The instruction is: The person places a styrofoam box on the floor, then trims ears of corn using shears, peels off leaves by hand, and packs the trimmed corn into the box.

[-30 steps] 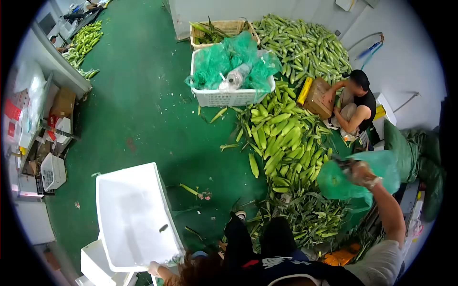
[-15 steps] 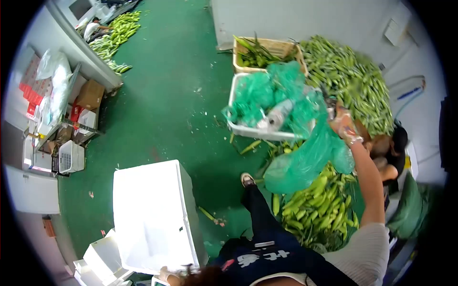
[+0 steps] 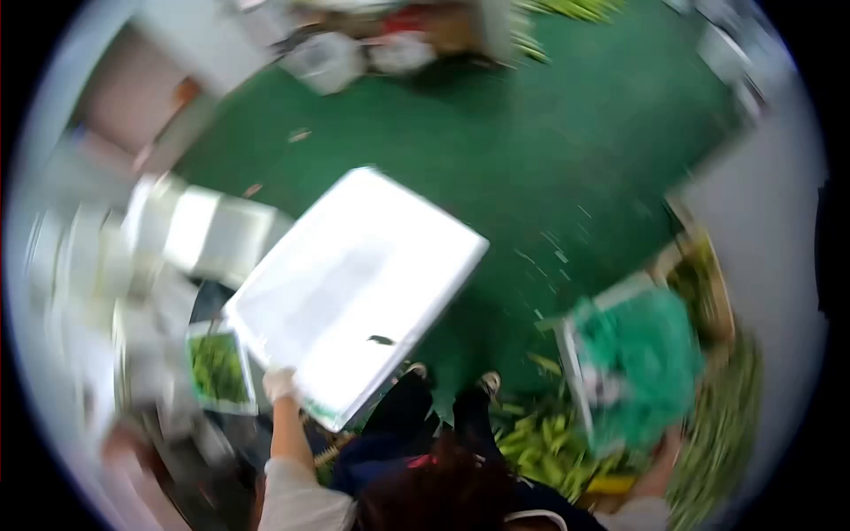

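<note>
My left hand [image 3: 280, 383] is closed on the near left edge of a large white foam box [image 3: 354, 274], which is tilted with its inside showing. A small dark leaf scrap [image 3: 381, 340] lies in the box. At the lower right, my right hand [image 3: 670, 442] is blurred beside the green plastic bags [image 3: 633, 354] over a white crate [image 3: 575, 376]. Its fingers are mostly hidden, so what they hold cannot be made out. Husked-looking green corn [image 3: 553, 447] lies on the floor by the crate.
White foam boxes [image 3: 221, 232] stand at the left, near a small box of green produce [image 3: 217, 367]. A yellowish crate [image 3: 715, 292] and more corn [image 3: 722, 434] lie at the right. Shelf goods [image 3: 390, 44] line the top, above the green floor [image 3: 549, 150].
The view has swung left. My left hand still holds the foam box, now turned at an angle. My right hand and the green plastic now appear at the lower right by the crate.
</note>
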The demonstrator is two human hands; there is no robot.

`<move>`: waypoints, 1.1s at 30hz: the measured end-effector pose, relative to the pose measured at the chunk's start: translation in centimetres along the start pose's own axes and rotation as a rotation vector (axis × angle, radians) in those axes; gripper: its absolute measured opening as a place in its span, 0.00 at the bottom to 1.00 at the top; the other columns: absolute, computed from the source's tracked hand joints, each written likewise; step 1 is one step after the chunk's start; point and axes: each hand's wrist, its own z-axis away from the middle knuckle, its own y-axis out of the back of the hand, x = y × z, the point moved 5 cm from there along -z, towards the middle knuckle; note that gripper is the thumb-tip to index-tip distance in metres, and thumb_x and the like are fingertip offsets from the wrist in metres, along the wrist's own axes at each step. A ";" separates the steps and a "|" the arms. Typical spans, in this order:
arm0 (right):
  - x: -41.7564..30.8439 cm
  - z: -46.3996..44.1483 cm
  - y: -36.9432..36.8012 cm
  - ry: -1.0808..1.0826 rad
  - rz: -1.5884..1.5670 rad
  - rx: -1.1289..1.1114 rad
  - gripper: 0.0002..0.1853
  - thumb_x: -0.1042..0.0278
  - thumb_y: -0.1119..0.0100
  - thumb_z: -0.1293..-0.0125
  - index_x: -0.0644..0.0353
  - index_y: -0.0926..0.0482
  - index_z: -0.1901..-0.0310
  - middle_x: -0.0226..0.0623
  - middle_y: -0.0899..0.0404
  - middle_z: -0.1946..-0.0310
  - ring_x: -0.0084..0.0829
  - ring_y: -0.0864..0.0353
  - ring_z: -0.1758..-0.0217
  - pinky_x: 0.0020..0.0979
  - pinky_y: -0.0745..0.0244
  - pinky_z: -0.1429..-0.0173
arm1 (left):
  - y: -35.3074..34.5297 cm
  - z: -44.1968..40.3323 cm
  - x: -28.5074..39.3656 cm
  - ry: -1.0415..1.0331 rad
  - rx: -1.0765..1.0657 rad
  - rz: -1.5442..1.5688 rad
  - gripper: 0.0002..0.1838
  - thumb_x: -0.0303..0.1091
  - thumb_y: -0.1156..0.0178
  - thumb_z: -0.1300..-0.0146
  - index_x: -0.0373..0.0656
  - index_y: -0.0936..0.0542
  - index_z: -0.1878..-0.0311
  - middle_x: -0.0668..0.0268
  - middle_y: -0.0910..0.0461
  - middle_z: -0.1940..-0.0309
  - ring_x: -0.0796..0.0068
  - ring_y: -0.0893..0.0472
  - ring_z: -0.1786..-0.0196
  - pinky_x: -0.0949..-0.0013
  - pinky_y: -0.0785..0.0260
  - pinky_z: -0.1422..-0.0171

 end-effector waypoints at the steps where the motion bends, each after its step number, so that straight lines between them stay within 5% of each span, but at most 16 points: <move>1: 1.3 -2.1 -2.0 0.169 -0.533 -0.133 0.15 0.58 0.42 0.38 0.59 0.19 0.55 0.37 0.17 0.70 0.27 0.30 0.82 0.32 0.37 0.84 | 1.5 0.4 0.9 0.011 0.157 -0.053 0.19 0.22 0.40 0.53 0.26 0.25 0.55 0.53 0.21 0.65 0.60 0.21 0.68 0.61 0.28 0.64; 5: -9.5 6.1 -16.7 0.596 0.130 -0.123 0.17 0.61 0.39 0.41 0.60 0.22 0.53 0.39 0.18 0.67 0.30 0.28 0.77 0.32 0.35 0.76 | 3.5 2.4 2.2 0.214 0.237 0.064 0.19 0.22 0.37 0.54 0.26 0.25 0.56 0.52 0.22 0.67 0.61 0.21 0.68 0.61 0.28 0.66; 11: -20.1 19.3 -35.7 0.901 0.445 -0.356 0.23 0.64 0.35 0.47 0.62 0.26 0.50 0.43 0.19 0.62 0.35 0.26 0.68 0.33 0.31 0.65 | -0.6 -2.4 3.9 0.431 0.255 0.228 0.20 0.21 0.35 0.55 0.27 0.24 0.55 0.55 0.21 0.71 0.62 0.21 0.69 0.60 0.28 0.67; 13: -21.9 22.7 -41.1 0.982 0.518 -0.394 0.25 0.65 0.33 0.49 0.63 0.27 0.49 0.44 0.20 0.61 0.37 0.25 0.65 0.33 0.30 0.61 | -3.3 -8.1 0.6 0.292 0.295 0.367 0.20 0.23 0.34 0.55 0.29 0.23 0.56 0.56 0.21 0.69 0.61 0.20 0.68 0.60 0.27 0.66; 15: -23.0 25.3 -44.2 1.060 0.621 -0.422 0.28 0.66 0.32 0.51 0.64 0.29 0.48 0.45 0.20 0.59 0.38 0.24 0.62 0.34 0.29 0.58 | -3.9 -9.5 3.1 0.524 0.274 0.392 0.24 0.22 0.36 0.55 0.34 0.25 0.50 0.56 0.19 0.61 0.62 0.19 0.61 0.62 0.26 0.59; 19: -22.7 20.7 -52.3 1.421 0.664 -0.579 0.33 0.68 0.29 0.55 0.65 0.31 0.46 0.47 0.21 0.56 0.42 0.23 0.56 0.34 0.27 0.50 | -0.1 -14.3 7.1 0.368 0.472 0.626 0.26 0.18 0.39 0.53 0.33 0.28 0.46 0.53 0.21 0.56 0.60 0.19 0.57 0.61 0.26 0.55; 21: -28.1 38.2 -55.0 1.224 0.785 -0.649 0.30 0.66 0.26 0.57 0.65 0.30 0.53 0.49 0.22 0.58 0.42 0.23 0.56 0.37 0.27 0.50 | 5.0 -15.7 10.4 0.265 0.628 0.787 0.27 0.17 0.41 0.49 0.32 0.31 0.42 0.49 0.25 0.48 0.54 0.21 0.51 0.59 0.28 0.45; 22: -30.8 45.6 -56.7 1.388 0.713 -0.649 0.33 0.64 0.25 0.59 0.66 0.31 0.52 0.49 0.21 0.61 0.42 0.22 0.58 0.38 0.27 0.52 | 8.7 -17.1 10.8 0.290 0.743 0.540 0.28 0.19 0.40 0.46 0.33 0.33 0.39 0.47 0.27 0.44 0.52 0.23 0.46 0.57 0.32 0.36; 23: -32.4 50.4 -59.3 1.271 0.684 -0.778 0.27 0.67 0.28 0.56 0.62 0.30 0.54 0.35 0.25 0.67 0.29 0.25 0.63 0.32 0.25 0.60 | 12.5 -17.0 13.8 0.299 0.753 0.444 0.30 0.24 0.39 0.44 0.35 0.34 0.37 0.47 0.29 0.42 0.51 0.24 0.44 0.53 0.35 0.33; 26: -36.3 58.2 -68.9 1.387 0.723 -0.989 0.23 0.71 0.29 0.52 0.63 0.30 0.57 0.34 0.26 0.68 0.26 0.25 0.66 0.28 0.24 0.65 | 23.6 -21.3 14.8 0.063 1.212 0.154 0.24 0.33 0.35 0.50 0.35 0.27 0.50 0.49 0.21 0.53 0.53 0.21 0.50 0.59 0.32 0.45; 28: -38.0 64.8 -73.4 1.468 0.701 -1.049 0.27 0.63 0.27 0.54 0.62 0.31 0.56 0.36 0.24 0.70 0.32 0.24 0.67 0.34 0.25 0.61 | 28.2 -21.5 21.7 0.071 1.325 0.072 0.23 0.38 0.36 0.51 0.35 0.26 0.53 0.51 0.21 0.56 0.53 0.20 0.57 0.59 0.30 0.52; 33: -39.1 79.1 -82.9 1.418 0.833 -1.366 0.21 0.73 0.29 0.52 0.61 0.30 0.59 0.32 0.26 0.69 0.26 0.24 0.65 0.28 0.24 0.58 | 31.7 -25.8 34.1 -0.129 1.764 -0.378 0.19 0.36 0.38 0.51 0.40 0.24 0.55 0.55 0.21 0.62 0.55 0.22 0.59 0.56 0.30 0.55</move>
